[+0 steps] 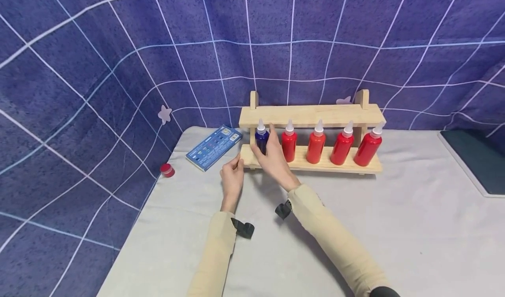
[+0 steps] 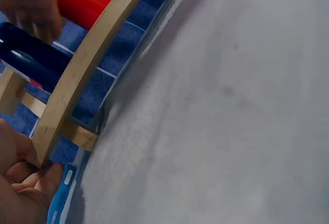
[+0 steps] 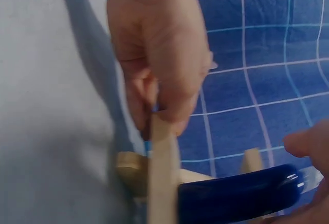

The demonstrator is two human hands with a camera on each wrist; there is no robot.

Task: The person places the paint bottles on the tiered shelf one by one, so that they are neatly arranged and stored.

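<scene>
A two-tier wooden rack [image 1: 311, 115] stands at the back of the table. My left hand [image 1: 232, 181] pinches the left end of its lower shelf between thumb and fingers, as the right wrist view also shows. At that same end, a dark blue squeeze bottle [image 1: 261, 138] with a white nozzle stands upright on the shelf. My right hand [image 1: 275, 160] is at this bottle, thumb and forefinger spread to either side of it and partly covering it in the head view. Beside the hand is the nearest red squeeze bottle [image 1: 289, 147].
Several more red bottles [image 1: 316, 148] line the shelf to the right. Left of the rack lies a blue printed box [image 1: 214, 147], with a small red-lidded pot [image 1: 167, 170] near the table's left edge. A dark green board [image 1: 479, 159] lies far right. A grid-patterned curtain [image 1: 292, 60] hangs behind.
</scene>
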